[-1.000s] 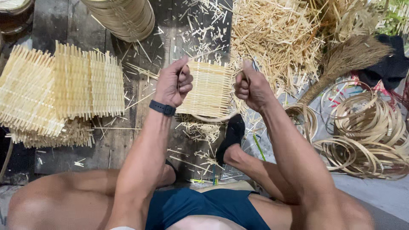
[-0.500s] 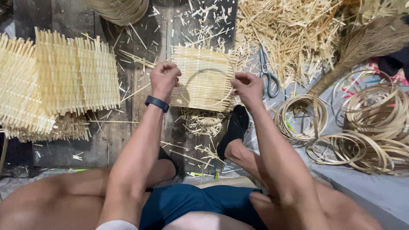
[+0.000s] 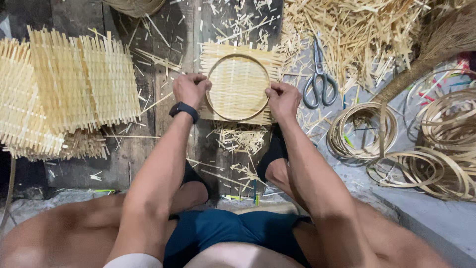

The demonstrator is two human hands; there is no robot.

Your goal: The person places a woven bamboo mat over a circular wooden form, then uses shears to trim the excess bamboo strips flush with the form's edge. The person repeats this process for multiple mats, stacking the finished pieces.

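The person sits on the floor, and both bare hands rest on a square woven bamboo mat (image 3: 238,84) that lies flat on the dark wooden boards (image 3: 178,39), toward 12 o'clock from the knees. On top of this mat lies a round bamboo hoop (image 3: 238,87), and it sits almost in the middle of the weave. The left hand (image 3: 190,90) is at the 9 o'clock side of the hoop, its fingers curled closed and pinching the rim together with the mat edge; a dark wristband (image 3: 184,110) is around that wrist. The right hand (image 3: 282,99) is at the 3 o'clock to 4 o'clock side of the hoop, also closed, with the thumb pressing on the rim. Just beside the mat at 3 o'clock, a pair of grey scissors (image 3: 320,79) lies with the blades pointing to 12 o'clock, not touched by any hand. Behind the scissors, toward 1 o'clock, there is a big heap of cut bamboo slivers (image 3: 362,34). At 9 o'clock from the mat, well apart, a stack of finished woven mats (image 3: 69,89) lies overlapping. At 3 o'clock to 4 o'clock, further out, several coils of bamboo strip (image 3: 364,130) lie on the grey floor. Small offcuts (image 3: 240,139) are scattered near the person's dark shoe (image 3: 270,156).
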